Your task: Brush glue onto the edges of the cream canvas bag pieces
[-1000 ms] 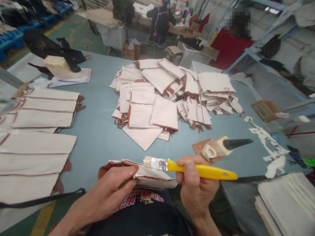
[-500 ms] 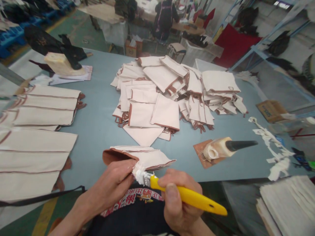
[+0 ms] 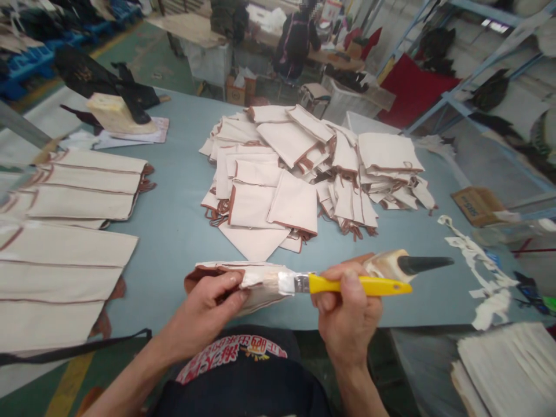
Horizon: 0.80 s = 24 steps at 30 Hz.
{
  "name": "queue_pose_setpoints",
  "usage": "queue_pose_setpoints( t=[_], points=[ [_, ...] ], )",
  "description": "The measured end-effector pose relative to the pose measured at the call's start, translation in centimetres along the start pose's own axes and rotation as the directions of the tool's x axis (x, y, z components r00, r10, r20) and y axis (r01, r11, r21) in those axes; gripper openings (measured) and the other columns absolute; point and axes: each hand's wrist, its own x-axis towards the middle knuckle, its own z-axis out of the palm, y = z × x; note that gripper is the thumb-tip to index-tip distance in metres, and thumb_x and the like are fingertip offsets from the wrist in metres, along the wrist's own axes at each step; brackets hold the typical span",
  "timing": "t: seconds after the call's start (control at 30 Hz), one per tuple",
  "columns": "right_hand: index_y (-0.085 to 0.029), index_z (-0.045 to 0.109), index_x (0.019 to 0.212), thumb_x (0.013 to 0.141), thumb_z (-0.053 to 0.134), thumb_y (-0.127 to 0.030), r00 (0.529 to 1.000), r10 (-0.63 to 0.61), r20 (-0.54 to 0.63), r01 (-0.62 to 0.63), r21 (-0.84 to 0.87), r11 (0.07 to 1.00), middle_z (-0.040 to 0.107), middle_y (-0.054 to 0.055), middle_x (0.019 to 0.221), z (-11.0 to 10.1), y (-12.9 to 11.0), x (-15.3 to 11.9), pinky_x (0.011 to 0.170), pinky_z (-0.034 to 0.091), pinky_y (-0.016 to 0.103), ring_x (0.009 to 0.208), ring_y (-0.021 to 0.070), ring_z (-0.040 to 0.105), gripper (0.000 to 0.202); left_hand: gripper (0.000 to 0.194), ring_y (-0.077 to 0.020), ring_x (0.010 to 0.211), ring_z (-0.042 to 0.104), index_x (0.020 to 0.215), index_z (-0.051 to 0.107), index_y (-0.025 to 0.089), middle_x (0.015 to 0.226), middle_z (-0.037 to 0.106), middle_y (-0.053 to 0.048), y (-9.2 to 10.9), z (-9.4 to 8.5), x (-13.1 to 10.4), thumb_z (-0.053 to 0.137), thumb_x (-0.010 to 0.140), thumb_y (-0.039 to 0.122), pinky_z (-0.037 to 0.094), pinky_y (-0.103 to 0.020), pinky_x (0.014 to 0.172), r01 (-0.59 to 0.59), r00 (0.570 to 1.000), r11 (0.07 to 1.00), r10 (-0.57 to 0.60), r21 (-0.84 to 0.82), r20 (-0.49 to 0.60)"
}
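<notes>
Looking along the blue-grey table [image 3: 174,197] from its left end, I see banded cream cloth pieces [image 3: 69,255] lying in overlapping layers, well away from the wet work. Next comes the left hand [image 3: 212,301], thumb and fingertips pinched on the near-left part of a folded cloth piece [image 3: 260,298] with brown edging. That piece sits at the table's front edge, just before the big cream pile [image 3: 278,202]. A firm pinch close to the spot being coated should stop the cloth from skidding, though I'd want those fingertips just out of the bristles' path.

The brush [image 3: 321,284] points leftward, its whitened bristles laid on the cloth. I'd say spreading the white coating is the step in hand; short, light strokes with the bristles nearly flat ought to leave it thin and even, without blobs marking the pale face. The right hand [image 3: 350,313] has its fingers closed around the yellow handle, a good grip for steering. Just beyond it stands an off-white vessel [image 3: 386,263], partly hidden, which the wrist should avoid knocking.
</notes>
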Motion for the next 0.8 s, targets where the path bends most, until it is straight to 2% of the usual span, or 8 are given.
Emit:
queue_pose_setpoints(
  t=[0.13, 0.23, 0.37, 0.43, 0.57, 0.63, 0.73, 0.8],
  points=[
    [-0.021, 0.066, 0.080, 0.104, 0.060, -0.039, 0.999, -0.026, 0.023, 0.026, 0.036, 0.999, 0.047, -0.008, 0.051, -0.2, 0.2, 1.5, 0.041, 0.035, 0.019, 0.040, 0.0078, 0.042, 0.031, 0.043, -0.0196, 0.080, 0.064, 0.106, 0.075, 0.016, 0.087, 0.074, -0.003, 0.0, -0.7, 0.8, 0.076, 0.088, 0.056, 0.049, -0.025, 0.070, 0.249, 0.968, 0.883, -0.208, -0.397, 0.143],
    [-0.022, 0.069, 0.085, 0.106, 0.058, -0.035, 0.981, -0.143, 0.133, 0.145, 0.000, 0.989, 0.056, -0.005, 0.060, 0.2, 0.7, 1.3, 0.043, 0.037, 0.021, 0.043, 0.0085, 0.047, 0.027, 0.047, -0.0167, 0.078, 0.063, 0.110, 0.076, 0.015, 0.088, 0.074, -0.003, 0.2, -0.9, 0.8, 0.084, 0.083, 0.053, 0.048, -0.021, 0.068, 0.315, 0.947, 0.832, -0.242, -0.457, 0.213],
    [-0.024, 0.070, 0.095, 0.104, 0.059, -0.030, 0.876, -0.361, 0.320, 0.411, -0.101, 0.906, 0.068, -0.002, 0.073, 1.0, 1.9, 1.8, 0.048, 0.044, 0.024, 0.048, 0.0101, 0.054, 0.016, 0.047, -0.0165, 0.076, 0.064, 0.114, 0.077, 0.015, 0.088, 0.075, -0.004, 0.6, -0.6, 0.4, 0.086, 0.082, 0.048, 0.048, -0.021, 0.066, 0.369, 0.927, 0.793, -0.278, -0.485, 0.251],
    [-0.024, 0.070, 0.096, 0.104, 0.059, -0.029, 0.839, -0.419, 0.346, 0.490, -0.149, 0.859, 0.070, -0.001, 0.075, 1.0, 2.2, 2.3, 0.050, 0.046, 0.025, 0.049, 0.0105, 0.055, 0.013, 0.046, -0.0179, 0.078, 0.066, 0.116, 0.077, 0.015, 0.088, 0.076, -0.004, 0.6, -0.5, 0.3, 0.086, 0.082, 0.044, 0.050, -0.022, 0.068, 0.373, 0.927, 0.771, -0.280, -0.517, 0.250],
    [-0.024, 0.068, 0.094, 0.106, 0.056, -0.031, 0.871, -0.444, 0.213, 0.470, -0.093, 0.878, 0.061, -0.004, 0.065, 0.7, 1.6, 2.5, 0.051, 0.046, 0.026, 0.048, 0.0107, 0.052, 0.018, 0.045, -0.0175, 0.078, 0.067, 0.114, 0.078, 0.015, 0.085, 0.076, -0.004, 0.6, -0.5, 0.3, 0.086, 0.082, 0.046, 0.051, -0.021, 0.069, 0.353, 0.934, 0.751, -0.253, -0.557, 0.251],
    [-0.023, 0.068, 0.093, 0.106, 0.055, -0.031, 0.882, -0.406, 0.239, 0.428, -0.046, 0.902, 0.058, -0.005, 0.062, 0.6, 1.3, 2.3, 0.049, 0.045, 0.025, 0.046, 0.0105, 0.051, 0.020, 0.048, -0.0151, 0.074, 0.064, 0.111, 0.079, 0.014, 0.084, 0.075, -0.004, 0.8, -0.5, 0.3, 0.087, 0.081, 0.050, 0.049, -0.019, 0.065, 0.347, 0.937, 0.764, -0.253, -0.543, 0.243],
    [-0.023, 0.069, 0.094, 0.105, 0.057, -0.031, 0.870, -0.355, 0.342, 0.410, -0.104, 0.906, 0.065, -0.002, 0.071, 0.7, 1.5, 2.1, 0.049, 0.046, 0.026, 0.049, 0.0110, 0.053, 0.018, 0.051, -0.0134, 0.070, 0.062, 0.110, 0.080, 0.013, 0.082, 0.075, -0.004, 1.2, -0.5, 0.3, 0.088, 0.080, 0.053, 0.046, -0.018, 0.061, 0.352, 0.935, 0.775, -0.267, -0.525, 0.232],
    [-0.023, 0.070, 0.095, 0.105, 0.058, -0.031, 0.886, -0.359, 0.294, 0.413, -0.147, 0.899, 0.068, -0.001, 0.076, 0.9, 1.6, 2.1, 0.049, 0.045, 0.025, 0.051, 0.0107, 0.054, 0.018, 0.050, -0.0143, 0.071, 0.063, 0.109, 0.080, 0.013, 0.081, 0.075, -0.004, 1.3, -0.5, 0.3, 0.089, 0.078, 0.052, 0.047, -0.019, 0.062, 0.355, 0.934, 0.768, -0.264, -0.533, 0.242]
  ],
)
